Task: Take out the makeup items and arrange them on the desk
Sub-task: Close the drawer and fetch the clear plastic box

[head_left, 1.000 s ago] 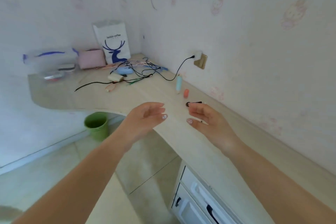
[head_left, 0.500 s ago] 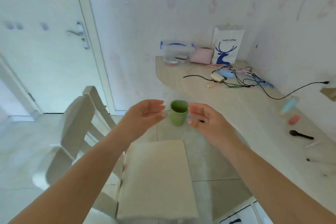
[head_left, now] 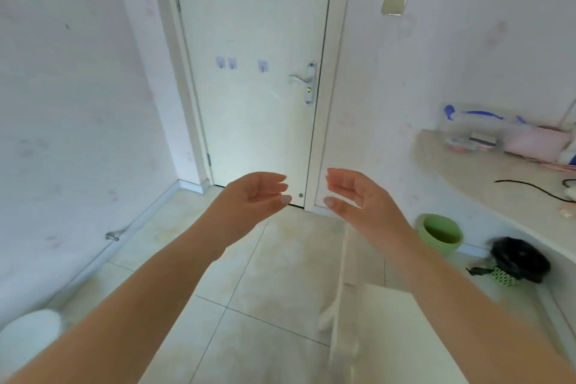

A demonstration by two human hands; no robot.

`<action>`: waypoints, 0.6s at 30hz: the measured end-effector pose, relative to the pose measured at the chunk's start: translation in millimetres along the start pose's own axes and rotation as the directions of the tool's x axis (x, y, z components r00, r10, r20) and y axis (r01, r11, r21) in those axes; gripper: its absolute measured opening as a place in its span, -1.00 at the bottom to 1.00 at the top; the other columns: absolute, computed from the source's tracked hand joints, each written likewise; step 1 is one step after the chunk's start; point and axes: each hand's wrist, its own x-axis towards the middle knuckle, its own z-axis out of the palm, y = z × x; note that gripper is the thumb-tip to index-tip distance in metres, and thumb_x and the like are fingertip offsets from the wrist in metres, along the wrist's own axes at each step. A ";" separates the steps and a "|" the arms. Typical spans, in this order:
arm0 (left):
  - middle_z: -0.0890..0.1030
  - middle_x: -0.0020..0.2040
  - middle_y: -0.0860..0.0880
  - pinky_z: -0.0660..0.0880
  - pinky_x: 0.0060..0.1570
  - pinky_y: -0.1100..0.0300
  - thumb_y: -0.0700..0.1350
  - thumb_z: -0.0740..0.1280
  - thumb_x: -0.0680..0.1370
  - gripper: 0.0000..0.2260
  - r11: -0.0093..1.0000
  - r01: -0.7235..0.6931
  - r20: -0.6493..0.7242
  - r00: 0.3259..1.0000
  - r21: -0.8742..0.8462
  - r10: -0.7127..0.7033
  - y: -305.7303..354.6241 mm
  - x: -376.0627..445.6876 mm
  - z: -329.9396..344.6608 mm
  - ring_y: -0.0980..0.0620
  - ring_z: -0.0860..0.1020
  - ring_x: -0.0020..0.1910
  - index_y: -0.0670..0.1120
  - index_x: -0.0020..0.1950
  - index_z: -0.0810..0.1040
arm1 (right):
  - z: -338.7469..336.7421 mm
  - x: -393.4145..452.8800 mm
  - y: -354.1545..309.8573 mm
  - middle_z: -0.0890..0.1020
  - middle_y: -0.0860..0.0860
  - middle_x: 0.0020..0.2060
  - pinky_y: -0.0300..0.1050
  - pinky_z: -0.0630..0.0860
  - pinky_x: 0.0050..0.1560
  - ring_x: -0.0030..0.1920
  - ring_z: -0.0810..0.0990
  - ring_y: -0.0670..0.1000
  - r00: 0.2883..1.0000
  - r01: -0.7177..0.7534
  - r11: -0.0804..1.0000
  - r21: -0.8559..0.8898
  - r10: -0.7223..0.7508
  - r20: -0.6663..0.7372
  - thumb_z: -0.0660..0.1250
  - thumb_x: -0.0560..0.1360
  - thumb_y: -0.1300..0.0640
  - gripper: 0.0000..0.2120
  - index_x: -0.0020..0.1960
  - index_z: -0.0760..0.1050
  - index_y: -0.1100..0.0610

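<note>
**Hands empty, facing the door**

I see my left hand (head_left: 254,196) and right hand (head_left: 358,196) raised, palms facing, fingers relaxed, holding nothing. The pink makeup pouch (head_left: 534,144) lies on the worktop (head_left: 486,184) far right, beside a clear box (head_left: 473,134).

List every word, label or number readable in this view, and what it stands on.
None can be read.
Clear box on the desk: blue marking, blurred, not legible.
Wall plate: blank.
Door handle plate: no text visible.
</note>
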 end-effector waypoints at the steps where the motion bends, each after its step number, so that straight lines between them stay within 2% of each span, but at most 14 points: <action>1: 0.64 0.10 0.14 0.44 0.03 0.36 -0.08 0.43 0.45 -0.71 1.000 0.010 -0.011 1.000 0.000 -0.010 -4.8 4.0 -14.9 0.25 0.59 0.08 0.07 0.16 0.55 | 13.4 9.8 -1.2 0.55 -0.23 0.16 -0.35 0.43 0.17 0.16 0.51 -0.31 1.000 -0.002 1.000 0.002 0.002 0.016 0.41 0.44 0.14 -0.61 0.22 0.45 -0.11; 5: 0.65 0.07 0.16 0.46 0.12 0.25 -0.07 0.44 0.44 -0.73 0.999 0.046 -0.088 0.995 -0.001 -0.046 -28.9 28.0 -82.3 0.24 0.60 0.07 0.11 0.12 0.57 | 74.4 57.9 -0.5 0.55 -0.23 0.15 -0.36 0.41 0.12 0.15 0.51 -0.34 0.994 -0.013 1.000 -0.020 0.015 0.110 0.42 0.44 0.13 -0.61 0.20 0.45 -0.14; 9: 0.65 0.06 0.16 0.48 0.18 0.14 -0.08 0.44 0.45 -0.75 0.996 0.086 -0.130 0.987 -0.035 -0.090 -50.0 54.8 -121.8 0.21 0.59 0.08 0.12 0.10 0.57 | 109.5 101.6 6.3 0.55 -0.24 0.15 -0.37 0.42 0.13 0.15 0.50 -0.33 0.985 -0.018 0.999 -0.040 0.025 0.173 0.43 0.43 0.13 -0.59 0.22 0.45 -0.13; 14: 0.64 0.07 0.14 0.48 0.12 0.25 -0.10 0.44 0.45 -0.75 0.993 0.101 -0.126 0.986 -0.053 -0.107 -70.7 112.6 -147.1 0.24 0.60 0.06 0.11 0.09 0.56 | 132.5 167.5 25.5 0.54 -0.25 0.15 -0.57 0.39 -0.02 0.14 0.49 -0.36 0.979 -0.018 0.997 -0.074 0.033 0.203 0.44 0.42 0.12 -0.58 0.21 0.44 -0.15; 18: 0.64 0.07 0.15 0.48 0.14 0.23 -0.10 0.43 0.45 -0.76 0.995 0.099 -0.086 0.991 -0.023 -0.100 -83.1 183.9 -161.0 0.23 0.60 0.07 0.11 0.09 0.56 | 137.1 235.3 44.6 0.54 -0.26 0.17 -0.33 0.42 0.14 0.16 0.49 -0.35 0.982 -0.021 0.997 -0.076 0.035 0.187 0.44 0.42 0.10 -0.59 0.20 0.43 -0.18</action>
